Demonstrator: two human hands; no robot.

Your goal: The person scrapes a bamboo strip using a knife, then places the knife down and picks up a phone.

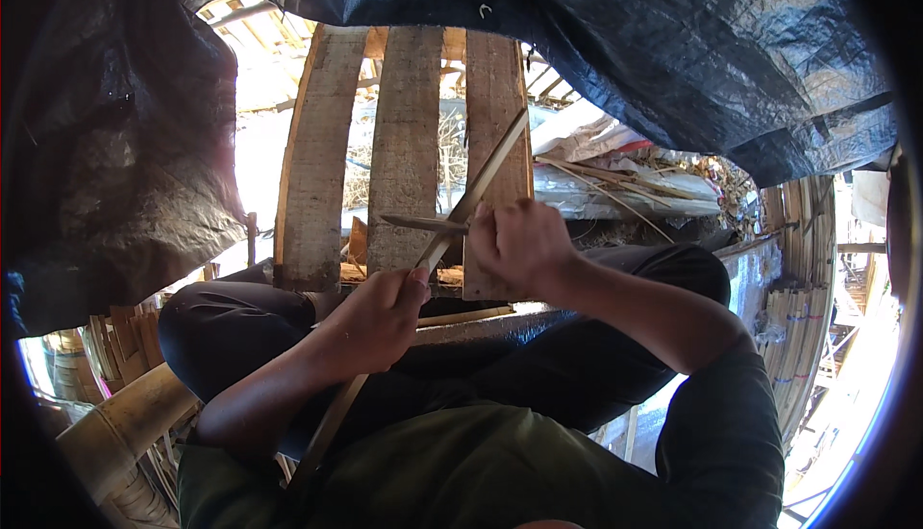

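While the person sits with knees raised, a long thin bamboo strip (452, 231) runs on a slant across the middle of the view, from beside the green shirt at the lower left up to the wooden slats at the upper right. The left hand (380, 322) is closed around the strip low down, above the lap, thumb pressed on top. The right hand (519, 241) is clenched around the handle of a knife (423, 224), whose dark blade points left and meets the strip just above the left hand; blade and strip touch where they cross. Both forearms come up from the lower edge. Dark trousers (250, 327) cover the knees under the hands. Behind the strip stand three upright weathered wooden slats (409, 145), with bright daylight between them. A dark tarpaulin (625, 39) hangs overhead across the top and down the left side. A thick bamboo pole (120, 423) lies at the lower left, and bundles of split bamboo (803, 337) are stacked along the right edge
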